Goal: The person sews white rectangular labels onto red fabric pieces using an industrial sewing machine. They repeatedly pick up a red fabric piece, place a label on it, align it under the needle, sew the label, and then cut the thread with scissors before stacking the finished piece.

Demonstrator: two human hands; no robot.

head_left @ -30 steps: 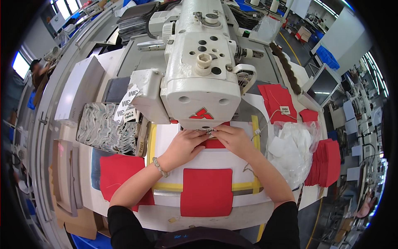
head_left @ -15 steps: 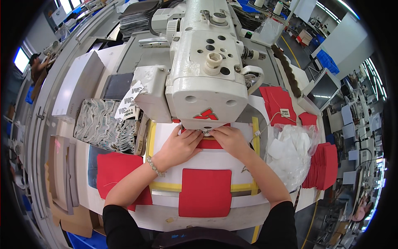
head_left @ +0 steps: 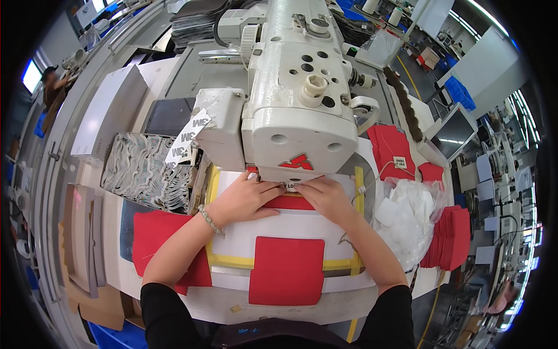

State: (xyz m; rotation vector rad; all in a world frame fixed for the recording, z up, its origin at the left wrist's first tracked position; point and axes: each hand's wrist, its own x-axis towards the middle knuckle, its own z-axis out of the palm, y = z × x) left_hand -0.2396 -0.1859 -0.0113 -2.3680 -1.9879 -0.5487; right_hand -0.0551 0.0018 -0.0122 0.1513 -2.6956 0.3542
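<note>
Red cloth lies on a white sheet; left hand and right hand press it, fingers stretched. One person is far left.

The left hand and right hand are flanking a pale label on a red panel beneath the white sewing machine; both seem to be touching it, though the machine is partly hiding the spot. A second red panel is lying flat, nearer the camera.
</note>
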